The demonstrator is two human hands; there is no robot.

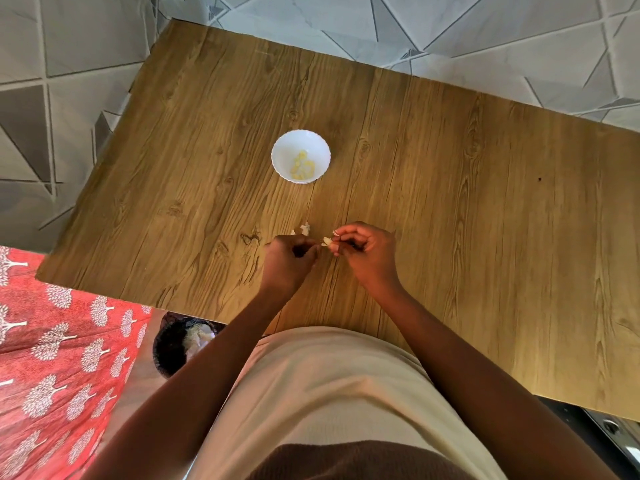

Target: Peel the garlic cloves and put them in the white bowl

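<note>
A white scalloped bowl (300, 156) stands on the wooden table (450, 202), with several peeled yellowish cloves (303, 166) in its bottom. Nearer to me, my right hand (367, 249) pinches a small garlic clove (327, 241) with pale skin at its fingertips. My left hand (289, 259) is curled right beside it, its fingertips at the clove's left end. Whether the left fingers grip skin or clove is hidden. A few white bits of garlic (304, 229) lie on the table just beyond my left hand.
A dark round bin (176, 344) with pale peelings inside stands on the floor under the table's near-left edge. A red patterned cloth (52, 358) fills the lower left. Tiled floor surrounds the table.
</note>
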